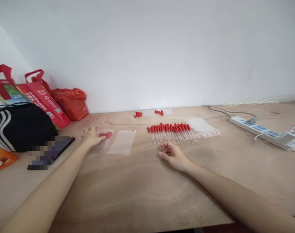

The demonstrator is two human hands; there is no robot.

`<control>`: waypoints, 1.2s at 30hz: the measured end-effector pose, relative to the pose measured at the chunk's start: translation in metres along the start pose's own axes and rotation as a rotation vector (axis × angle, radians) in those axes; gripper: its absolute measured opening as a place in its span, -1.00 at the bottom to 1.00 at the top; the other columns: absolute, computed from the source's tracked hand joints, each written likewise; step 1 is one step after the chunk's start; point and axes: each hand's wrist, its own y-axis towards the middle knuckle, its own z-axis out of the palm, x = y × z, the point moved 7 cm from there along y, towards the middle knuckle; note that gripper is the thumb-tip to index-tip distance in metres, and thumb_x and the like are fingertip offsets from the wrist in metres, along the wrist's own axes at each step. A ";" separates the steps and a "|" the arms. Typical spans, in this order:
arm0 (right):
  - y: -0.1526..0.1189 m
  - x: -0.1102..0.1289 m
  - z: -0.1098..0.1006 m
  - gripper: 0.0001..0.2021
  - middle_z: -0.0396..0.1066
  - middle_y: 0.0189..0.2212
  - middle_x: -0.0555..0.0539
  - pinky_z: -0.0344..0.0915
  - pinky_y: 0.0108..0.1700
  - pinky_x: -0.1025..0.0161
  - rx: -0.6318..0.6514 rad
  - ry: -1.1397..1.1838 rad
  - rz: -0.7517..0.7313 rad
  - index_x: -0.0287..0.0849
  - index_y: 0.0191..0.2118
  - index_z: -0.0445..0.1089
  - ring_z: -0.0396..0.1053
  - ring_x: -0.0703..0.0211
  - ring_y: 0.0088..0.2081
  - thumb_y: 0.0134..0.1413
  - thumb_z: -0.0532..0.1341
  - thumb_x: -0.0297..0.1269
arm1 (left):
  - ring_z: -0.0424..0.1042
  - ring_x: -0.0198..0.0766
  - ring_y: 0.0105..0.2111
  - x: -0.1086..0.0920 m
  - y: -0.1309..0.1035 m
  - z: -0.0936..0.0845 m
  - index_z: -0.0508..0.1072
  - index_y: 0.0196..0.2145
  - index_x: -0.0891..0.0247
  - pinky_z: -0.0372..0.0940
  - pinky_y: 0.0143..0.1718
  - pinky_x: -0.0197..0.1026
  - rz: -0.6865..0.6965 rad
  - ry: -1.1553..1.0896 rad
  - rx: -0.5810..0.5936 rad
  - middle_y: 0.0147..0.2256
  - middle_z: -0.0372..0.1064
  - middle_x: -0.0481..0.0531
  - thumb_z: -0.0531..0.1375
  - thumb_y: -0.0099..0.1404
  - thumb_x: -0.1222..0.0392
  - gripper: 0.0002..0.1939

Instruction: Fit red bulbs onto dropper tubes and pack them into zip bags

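Note:
My left hand (91,136), a little blurred, is spread at the left edge of a clear bag (104,145) with several red-capped droppers in it; its thumb lies over the red caps. Just right of that bag, a flat clear bag (122,142) lies on the table. My right hand (172,156) is loosely curled above the table, thumb and fingers apart, with nothing visible between them. Beyond it several droppers (171,132) with red rubber caps and clear tips lie side by side in a row.
More clear bags (202,127) are stacked right of the row. Loose red caps (138,114) lie near the wall. A power strip (261,131) with cables is at the right. At the left are a phone (52,152), a black bag (23,126) and red bags (73,102).

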 end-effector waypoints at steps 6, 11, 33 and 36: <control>0.002 -0.003 0.001 -0.83 0.34 -0.40 -0.05 0.28 -0.31 0.29 0.024 -0.066 0.008 -0.22 -0.28 0.28 0.30 0.30 -0.39 -0.09 0.17 -0.35 | -0.21 0.08 0.18 -0.063 -0.027 0.065 0.23 0.00 0.40 -0.25 0.12 0.09 0.206 0.308 0.104 0.15 -0.06 0.32 0.04 0.16 0.01 -0.48; -0.003 0.008 -0.006 -0.87 0.30 -0.41 -0.03 0.25 -0.41 0.32 -0.068 -0.211 -0.065 -0.19 -0.32 0.31 0.24 0.34 -0.50 -0.07 0.14 -0.34 | -0.24 0.09 0.18 -0.070 -0.049 0.100 0.06 0.13 0.44 -0.20 0.10 0.13 0.140 0.329 0.306 0.18 -0.19 0.35 -0.09 0.20 -0.16 -0.29; 0.128 0.014 -0.051 -0.74 0.32 -0.21 -0.31 0.10 -0.08 0.11 -0.377 -0.850 0.058 -0.31 -0.34 0.45 0.17 -0.09 -0.06 -0.02 0.08 -0.27 | 0.06 -0.07 0.10 -0.175 -0.144 0.099 0.29 -0.04 0.19 -0.23 0.14 0.10 1.000 -0.084 0.626 0.06 0.18 0.11 0.15 0.11 -0.01 -0.53; 0.129 0.018 -0.057 -0.76 0.31 -0.18 -0.30 0.09 -0.07 0.10 -0.438 -0.760 0.061 -0.30 -0.35 0.44 0.18 -0.09 -0.06 -0.07 0.11 -0.27 | 0.23 -0.04 -0.04 -0.175 -0.143 0.093 0.39 -0.16 0.25 -0.03 0.06 0.09 1.047 -0.074 0.460 -0.08 0.32 0.15 0.18 0.05 -0.05 -0.56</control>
